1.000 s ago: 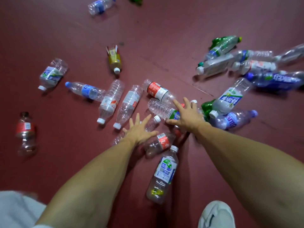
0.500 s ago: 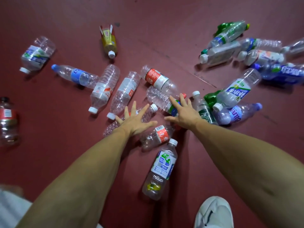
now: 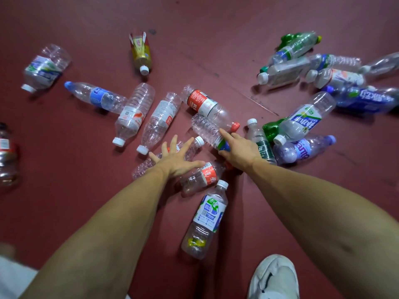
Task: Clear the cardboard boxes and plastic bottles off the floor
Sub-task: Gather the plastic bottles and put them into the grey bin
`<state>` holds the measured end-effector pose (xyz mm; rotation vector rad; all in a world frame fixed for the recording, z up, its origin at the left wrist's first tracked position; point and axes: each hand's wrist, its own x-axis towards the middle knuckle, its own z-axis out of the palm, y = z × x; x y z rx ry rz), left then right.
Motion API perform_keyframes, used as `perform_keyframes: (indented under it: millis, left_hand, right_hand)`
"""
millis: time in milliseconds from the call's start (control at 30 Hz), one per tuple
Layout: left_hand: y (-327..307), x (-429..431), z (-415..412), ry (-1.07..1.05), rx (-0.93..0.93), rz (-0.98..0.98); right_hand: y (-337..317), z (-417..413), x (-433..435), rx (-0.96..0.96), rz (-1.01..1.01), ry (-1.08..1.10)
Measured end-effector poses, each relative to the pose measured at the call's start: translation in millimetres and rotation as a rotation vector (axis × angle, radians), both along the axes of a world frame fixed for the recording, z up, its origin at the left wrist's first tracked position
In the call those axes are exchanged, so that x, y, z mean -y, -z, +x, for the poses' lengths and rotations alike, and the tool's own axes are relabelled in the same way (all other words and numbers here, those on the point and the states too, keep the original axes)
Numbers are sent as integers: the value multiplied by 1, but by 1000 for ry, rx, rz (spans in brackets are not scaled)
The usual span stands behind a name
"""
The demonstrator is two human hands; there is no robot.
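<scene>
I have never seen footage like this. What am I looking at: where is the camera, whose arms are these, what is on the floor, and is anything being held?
There is no machine: a person works with bare hands. The one camera sits on their head and looks down, so both arms enter from the bottom edge, with a white shoe beside them. Many plastic bottles lie scattered on the dark red floor; no cardboard box shows. The left hand is spread open over a clear bottle. The right hand lies with straight fingers on a ribbed bottle. Neither hand has closed on anything.
</scene>
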<state>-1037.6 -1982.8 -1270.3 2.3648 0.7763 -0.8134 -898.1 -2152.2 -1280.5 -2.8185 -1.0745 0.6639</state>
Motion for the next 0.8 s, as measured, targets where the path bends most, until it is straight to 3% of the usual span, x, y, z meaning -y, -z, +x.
perform_keyframes:
  millis: [167, 400, 567, 800]
  left_hand:
    - [-3, 12, -4, 24, -42, 60]
    - [-9, -6, -25, -30, -45, 10]
    - [-8, -31, -38, 95, -52, 98]
    - [-20, -42, -28, 17, 161, 194]
  right_hand:
    - [-9, 0, -11, 51, -3, 15]
    - [-7, 1, -18, -59, 0, -68]
    - [-9, -2, -26, -28, -51, -62]
    - [-9, -10, -28, -54, -58, -16]
